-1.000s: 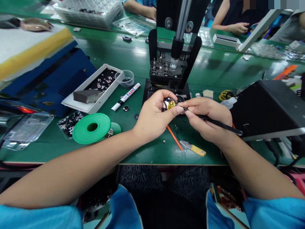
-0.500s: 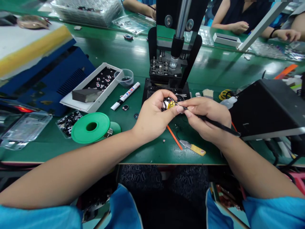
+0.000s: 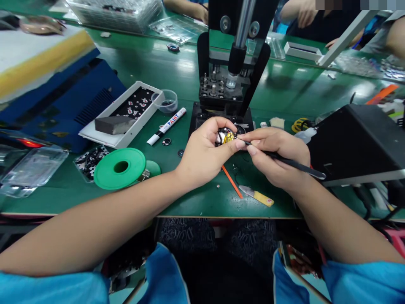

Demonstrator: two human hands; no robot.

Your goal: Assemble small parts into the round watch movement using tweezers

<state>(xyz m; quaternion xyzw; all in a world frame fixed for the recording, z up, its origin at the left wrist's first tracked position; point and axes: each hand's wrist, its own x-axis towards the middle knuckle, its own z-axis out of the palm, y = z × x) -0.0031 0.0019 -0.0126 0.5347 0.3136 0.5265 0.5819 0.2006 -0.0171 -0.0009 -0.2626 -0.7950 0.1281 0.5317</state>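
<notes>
My left hand (image 3: pixel 205 154) is closed, its thumb and forefinger gripping a small electronic assembly (image 3: pixel 226 137) with yellow film, a whitish part and a dark rim. Most of the assembly is hidden by my fingers. Black tweezers (image 3: pixel 295 163) lie in the pinch of my right hand (image 3: pixel 275 152), with their tip at the assembly beside my left thumb. Just what the tip touches is too small to make out. Beneath my hands are an orange stick (image 3: pixel 232 181) and a small knife (image 3: pixel 257 196) with a yellow handle.
A black press (image 3: pixel 221 84) stands directly beyond my hands. On the left are a green spool (image 3: pixel 106 171), a paint marker (image 3: pixel 167 126), a white tray (image 3: pixel 126 138) and a blue machine (image 3: pixel 63 109). A black box (image 3: pixel 354 139) is at right. Co-workers' hands show across the bench.
My right hand and the tweezers have shifted slightly to the right, the tweezers' rear end most. My left hand keeps its hold. Across the bench, a co-worker's hand has risen.
</notes>
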